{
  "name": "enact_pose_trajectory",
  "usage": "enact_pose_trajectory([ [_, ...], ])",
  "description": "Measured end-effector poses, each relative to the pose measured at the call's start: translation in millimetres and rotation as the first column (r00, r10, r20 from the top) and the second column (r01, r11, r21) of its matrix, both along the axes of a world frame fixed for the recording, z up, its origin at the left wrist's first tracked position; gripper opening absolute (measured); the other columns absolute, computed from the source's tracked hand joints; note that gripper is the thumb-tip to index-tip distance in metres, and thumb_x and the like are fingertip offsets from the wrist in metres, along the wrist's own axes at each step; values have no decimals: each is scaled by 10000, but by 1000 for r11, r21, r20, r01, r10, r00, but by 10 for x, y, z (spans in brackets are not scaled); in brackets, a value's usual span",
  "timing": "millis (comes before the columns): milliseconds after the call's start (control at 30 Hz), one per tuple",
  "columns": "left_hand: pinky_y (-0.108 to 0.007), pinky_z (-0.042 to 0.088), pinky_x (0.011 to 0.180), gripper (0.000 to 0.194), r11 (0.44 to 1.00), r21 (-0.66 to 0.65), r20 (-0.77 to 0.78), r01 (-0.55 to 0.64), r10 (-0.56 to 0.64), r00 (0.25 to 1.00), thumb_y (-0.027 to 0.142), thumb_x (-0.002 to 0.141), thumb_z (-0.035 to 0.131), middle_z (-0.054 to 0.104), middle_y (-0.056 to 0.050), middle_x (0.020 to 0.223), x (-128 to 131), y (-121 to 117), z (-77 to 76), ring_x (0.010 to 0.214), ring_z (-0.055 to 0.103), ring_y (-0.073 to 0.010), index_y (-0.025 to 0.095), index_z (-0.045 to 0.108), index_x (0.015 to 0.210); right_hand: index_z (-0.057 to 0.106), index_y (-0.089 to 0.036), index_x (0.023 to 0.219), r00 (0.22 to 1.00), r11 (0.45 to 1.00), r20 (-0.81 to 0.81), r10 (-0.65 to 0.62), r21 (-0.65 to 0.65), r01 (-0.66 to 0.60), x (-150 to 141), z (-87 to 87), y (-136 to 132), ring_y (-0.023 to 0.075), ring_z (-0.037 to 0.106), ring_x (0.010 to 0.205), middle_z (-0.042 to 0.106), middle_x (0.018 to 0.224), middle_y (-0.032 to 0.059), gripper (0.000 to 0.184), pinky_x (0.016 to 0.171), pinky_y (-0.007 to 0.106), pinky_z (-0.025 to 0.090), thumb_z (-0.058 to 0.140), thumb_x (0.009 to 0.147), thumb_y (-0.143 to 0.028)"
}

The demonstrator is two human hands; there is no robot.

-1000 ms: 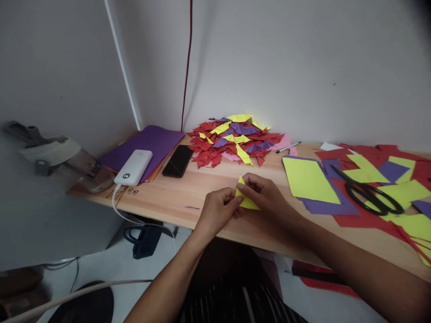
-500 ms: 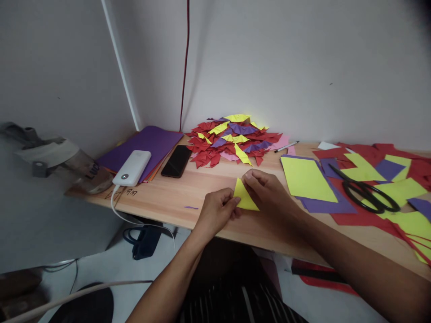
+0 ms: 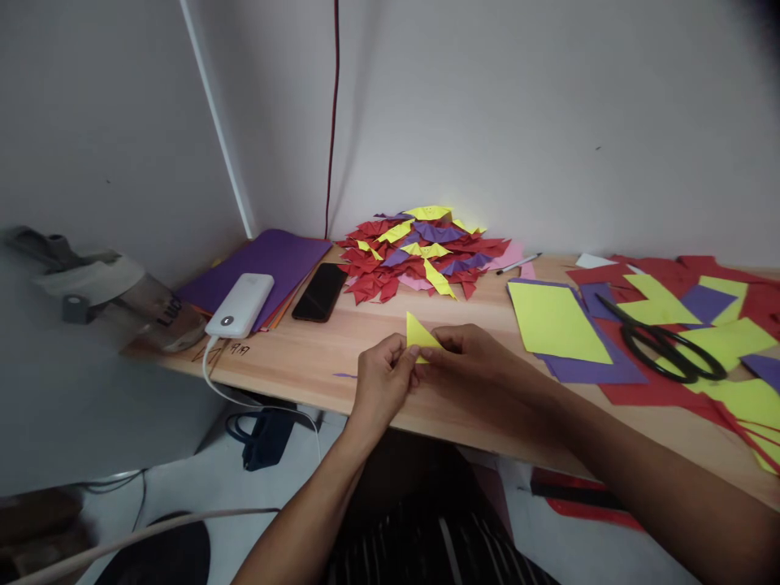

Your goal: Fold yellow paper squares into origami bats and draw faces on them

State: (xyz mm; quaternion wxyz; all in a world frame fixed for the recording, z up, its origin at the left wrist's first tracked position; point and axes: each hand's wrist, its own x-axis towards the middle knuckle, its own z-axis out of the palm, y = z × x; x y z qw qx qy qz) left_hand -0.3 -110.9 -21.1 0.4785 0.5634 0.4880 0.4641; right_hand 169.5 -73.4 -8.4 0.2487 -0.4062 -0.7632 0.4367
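A small yellow sheet of paper (image 3: pixel 418 331), folded to a triangle, stands up between my hands just above the desk. My left hand (image 3: pixel 385 372) pinches its lower left part, thumb toward me. At its right side, the fingers of my right hand (image 3: pixel 466 351) are closed on the lower right corner. Fingers cover the bottom edge of the paper in part. Behind my hands lies a heap of folded paper shapes (image 3: pixel 420 253) in red, yellow, purple and pink.
Right of my hands lie stacked yellow sheets (image 3: pixel 557 323), purple sheets, black-handled scissors (image 3: pixel 664 349) and coloured scraps. A pen (image 3: pixel 517 265) rests behind. Leftward are a phone (image 3: pixel 320 292), a cabled power bank (image 3: pixel 240 305), a purple folder-like stack (image 3: pixel 280 256) and a bottle (image 3: pixel 152 305).
The yellow paper has moved a little left and now shows a narrower, upright triangle. My right hand has shifted down from its top to its lower right corner.
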Motion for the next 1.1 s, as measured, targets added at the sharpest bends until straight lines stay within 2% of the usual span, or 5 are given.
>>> enact_pose_trajectory([
  [200, -179, 339, 442, 259, 1000, -3, -7, -26, 26, 1000, 354, 856, 549, 585, 15, 530, -2, -20, -3, 442, 493, -80, 156, 579, 693, 428, -185, 584, 987, 994, 146, -61, 98, 47, -17, -9, 11, 98, 331, 553, 370, 570, -43, 391, 495, 247, 222, 511, 845, -464],
  [300, -179, 360, 470, 265, 998, -8, 28, -69, 69, 997, 368, 856, 553, 596, 11, 540, -17, -24, -17, 468, 514, -84, 158, 577, 697, 418, -185, 569, 985, 991, 156, -77, 120, 58, -9, 0, 12, 95, 321, 547, 358, 558, -47, 394, 497, 247, 222, 510, 844, -451],
  [600, -176, 364, 494, 294, 990, -1, 119, -138, 137, 983, 378, 837, 583, 610, 1, 549, -31, -23, -9, 466, 502, -75, 156, 531, 651, 607, -167, 712, 999, 999, 34, -31, -14, 32, 171, 47, 7, 117, 480, 582, 584, 627, -10, 331, 550, 244, 339, 516, 864, -446],
  [867, -171, 384, 510, 247, 1000, -4, 74, -24, 24, 997, 371, 854, 563, 610, 10, 587, -2, -19, 5, 514, 548, -83, 150, 594, 747, 629, -164, 827, 999, 994, -40, -7, -105, 2, 108, 15, 8, 149, 556, 678, 640, 761, 13, 334, 591, 250, 401, 587, 816, -495],
  [1100, -180, 381, 492, 248, 998, 39, 10, 47, -47, 999, 369, 894, 494, 591, 18, 570, 3, -4, -18, 483, 538, -86, 163, 562, 775, 646, -163, 797, 993, 995, -93, 70, -63, -76, 0, 46, -44, 168, 598, 747, 671, 790, 9, 204, 666, 261, 426, 544, 851, -331],
])
